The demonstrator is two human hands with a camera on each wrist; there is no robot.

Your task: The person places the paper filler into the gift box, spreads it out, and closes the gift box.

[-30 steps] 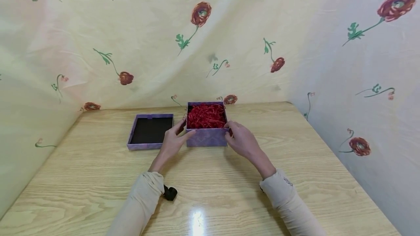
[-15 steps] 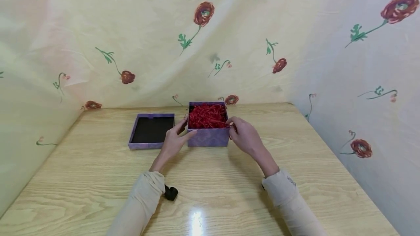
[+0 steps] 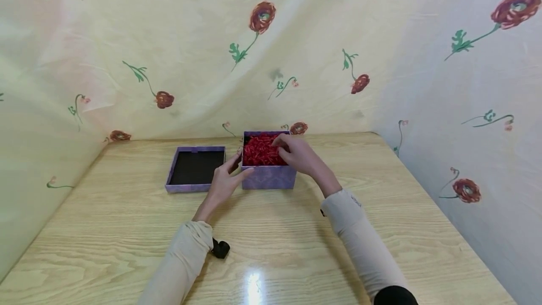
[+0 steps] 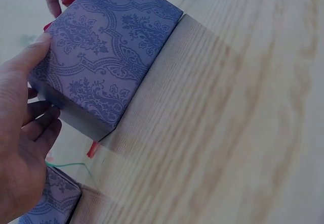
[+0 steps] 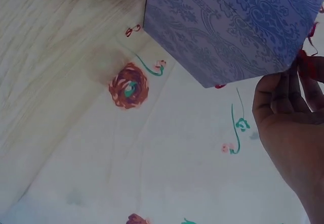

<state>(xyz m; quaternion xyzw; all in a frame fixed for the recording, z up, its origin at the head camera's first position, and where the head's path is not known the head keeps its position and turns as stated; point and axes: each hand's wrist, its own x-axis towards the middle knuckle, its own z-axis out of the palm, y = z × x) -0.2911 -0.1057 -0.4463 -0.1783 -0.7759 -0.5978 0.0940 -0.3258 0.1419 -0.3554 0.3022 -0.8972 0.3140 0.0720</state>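
A purple patterned gift box (image 3: 268,178) stands on the table, filled with red shredded paper (image 3: 259,150). My left hand (image 3: 224,183) grips its left front corner; in the left wrist view the thumb (image 4: 38,52) lies on the patterned front and the fingers reach round the side wall. My right hand (image 3: 298,155) is over the box's right half with its fingertips down at the shreds. In the right wrist view, red strands (image 5: 305,64) show pinched between its thumb and fingers at the box rim, partly hidden by the hand.
The box lid (image 3: 196,168), with a black inside and purple rim, lies upturned left of the box. Flowered cloth (image 3: 190,69) hangs close behind the table (image 3: 262,229) and along its sides. A black wrist device (image 3: 220,249) sticks out at my left sleeve.
My right hand has moved from the box's right edge, where it picked at red strands, inward over the shredded paper. The left hand stays at the box's corner.
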